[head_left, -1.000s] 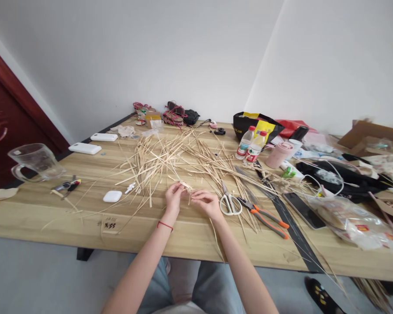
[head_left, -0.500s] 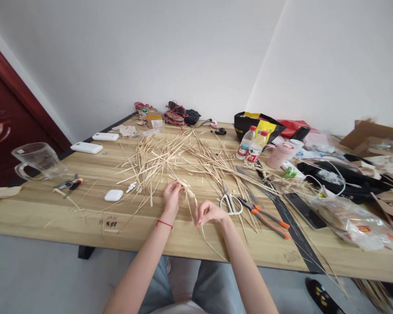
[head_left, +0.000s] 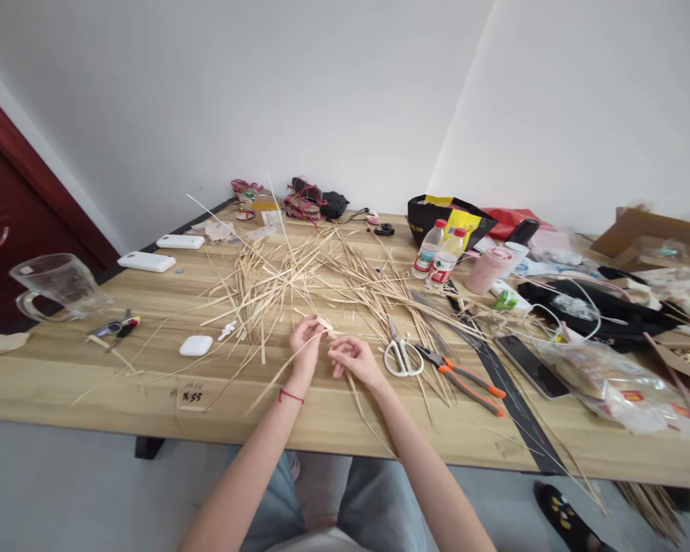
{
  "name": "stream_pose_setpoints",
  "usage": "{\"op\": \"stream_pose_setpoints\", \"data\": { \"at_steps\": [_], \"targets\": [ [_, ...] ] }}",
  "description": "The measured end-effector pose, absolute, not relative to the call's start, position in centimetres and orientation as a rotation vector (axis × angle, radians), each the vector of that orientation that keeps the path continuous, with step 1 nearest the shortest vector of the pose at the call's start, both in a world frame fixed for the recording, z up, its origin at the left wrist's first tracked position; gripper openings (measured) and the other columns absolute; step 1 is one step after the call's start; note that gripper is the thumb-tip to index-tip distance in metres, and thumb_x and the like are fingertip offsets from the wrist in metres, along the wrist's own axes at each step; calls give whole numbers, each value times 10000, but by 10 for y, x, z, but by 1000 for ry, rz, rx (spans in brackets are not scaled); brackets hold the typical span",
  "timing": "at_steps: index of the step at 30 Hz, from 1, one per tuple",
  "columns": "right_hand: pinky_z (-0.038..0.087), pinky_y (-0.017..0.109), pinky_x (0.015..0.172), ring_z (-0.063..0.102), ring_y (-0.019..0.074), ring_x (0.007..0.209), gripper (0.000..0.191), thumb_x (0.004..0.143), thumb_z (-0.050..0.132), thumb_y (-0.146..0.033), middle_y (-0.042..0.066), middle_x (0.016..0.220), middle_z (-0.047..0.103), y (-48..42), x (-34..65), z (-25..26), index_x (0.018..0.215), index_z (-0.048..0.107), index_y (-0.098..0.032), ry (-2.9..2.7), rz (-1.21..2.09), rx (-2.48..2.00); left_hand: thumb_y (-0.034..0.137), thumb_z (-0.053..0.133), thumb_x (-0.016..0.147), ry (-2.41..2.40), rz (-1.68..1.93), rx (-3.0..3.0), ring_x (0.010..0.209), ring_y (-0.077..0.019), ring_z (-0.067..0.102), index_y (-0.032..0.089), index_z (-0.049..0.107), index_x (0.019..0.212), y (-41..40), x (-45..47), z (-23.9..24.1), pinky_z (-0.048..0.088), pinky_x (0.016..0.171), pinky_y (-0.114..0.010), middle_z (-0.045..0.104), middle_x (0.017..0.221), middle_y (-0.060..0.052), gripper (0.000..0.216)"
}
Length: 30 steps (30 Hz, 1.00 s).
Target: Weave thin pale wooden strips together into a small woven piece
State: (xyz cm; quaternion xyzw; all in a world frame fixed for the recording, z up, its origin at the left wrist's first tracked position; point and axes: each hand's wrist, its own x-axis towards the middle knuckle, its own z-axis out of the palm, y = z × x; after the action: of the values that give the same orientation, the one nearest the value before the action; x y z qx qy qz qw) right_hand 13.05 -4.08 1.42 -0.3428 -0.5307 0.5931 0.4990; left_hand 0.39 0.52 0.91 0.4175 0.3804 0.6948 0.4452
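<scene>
My left hand [head_left: 304, 345], with a red string on its wrist, pinches a small woven straw piece [head_left: 323, 323]. Two thin pale strips [head_left: 276, 272] rise from this piece toward the back left. Another straw strip [head_left: 276, 376] slants from it across my left hand and down toward the table's front edge. Just right of the piece is my right hand [head_left: 353, 359], its fingers loosely bent and apart. Under it a long strip [head_left: 359, 406] runs to the front edge. Behind both hands lies a loose heap of straw strips [head_left: 270, 280].
White-handled scissors [head_left: 403, 356] and orange-handled pliers [head_left: 465, 383] lie right of my right hand. Farther right are a phone [head_left: 532, 366], two bottles [head_left: 445, 257] and a pink cup [head_left: 487, 270]. On the left are a white case [head_left: 196, 346] and a clear mug [head_left: 60, 284].
My right hand has moved up and left, close to the woven piece. A strip now crosses over my left hand, and two thin strips stand up from the piece.
</scene>
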Motion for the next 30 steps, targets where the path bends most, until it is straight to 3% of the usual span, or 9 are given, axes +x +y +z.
{"op": "stream_pose_setpoints", "data": {
  "at_steps": [5, 9, 13, 21, 30],
  "targets": [
    [501, 221, 481, 601, 105, 521, 369, 793, 629, -354, 17, 839, 603, -44, 126, 10, 1131, 556, -223, -1419, 1054, -917, 293, 735, 658, 974, 1810, 1224, 920, -222, 634, 168, 656, 731, 1, 6, 9, 530, 767, -343, 639, 975, -85, 165],
    [517, 260, 564, 571, 108, 576, 332, 855, 523, -311, 59, 983, 580, -44, 128, 11, 1179, 555, -242, -1582, 885, -939, 295, 738, 661, 956, 1765, 1283, 958, -233, 610, 176, 679, 721, -7, 8, 15, 537, 719, -310, 628, 984, -100, 146],
    [506, 282, 624, 570, 142, 652, 268, 857, 510, -267, 62, 948, 588, -44, 129, 10, 1118, 550, -225, -1606, 765, -985, 303, 741, 661, 962, 1699, 1324, 956, -231, 595, 188, 691, 703, -13, 9, 21, 538, 636, -269, 624, 962, -99, 132],
    [474, 296, 706, 572, 178, 779, 127, 876, 478, -234, 56, 878, 597, -46, 131, 13, 931, 591, -214, -1693, 622, -981, 271, 697, 702, 1014, 1705, 1408, 954, -220, 593, 183, 674, 715, -12, 9, 18, 523, 628, -255, 621, 966, -101, 92],
    [470, 383, 865, 613, 223, 958, 83, 851, 527, -247, 103, 987, 650, -50, 128, 17, 823, 600, -220, -1534, 719, -877, 298, 707, 684, 1026, 1772, 1258, 978, -233, 605, 172, 649, 705, -3, 7, 13, 523, 763, -332, 620, 1007, -98, 140]
  ]
}}
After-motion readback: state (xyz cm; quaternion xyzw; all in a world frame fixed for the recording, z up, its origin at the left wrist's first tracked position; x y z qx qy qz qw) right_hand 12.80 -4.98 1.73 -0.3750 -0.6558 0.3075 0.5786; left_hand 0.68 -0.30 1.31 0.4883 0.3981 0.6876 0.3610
